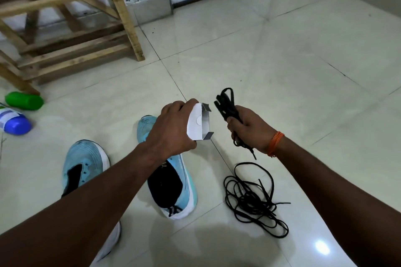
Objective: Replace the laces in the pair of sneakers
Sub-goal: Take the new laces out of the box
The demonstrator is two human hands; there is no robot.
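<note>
Seen from the head camera, the left hand (173, 128) is curled around a small white cardboard sleeve (198, 122), fingers over its top edge and thumb beneath, with the sleeve's open, grey-lined end facing the other hand. Just across a narrow gap, the right hand (249, 131) is clenched around a bundle of black laces (227, 104). The looped ends of the bundle stick up above the fist and a short tail with a tip hangs out below it. An orange thread band (275, 144) circles the right wrist. Below the right hand, a loose tangle of black laces (251, 199) lies on the tiled floor (282, 60), not touching the hand or the bundle. Directly beneath the left hand and its forearm lies a light-blue sneaker (188, 188) with a white sole, toe pointing away from the person. A second sneaker (86, 154) of the same colour sits further out beyond that forearm, its bare eyelets showing and its heel hidden by the arm. Well out past the left hand, a green bottle (23, 101) and a blue-capped bottle (15, 124) lie on their sides near the foot of a wooden rack (76, 50).
</note>
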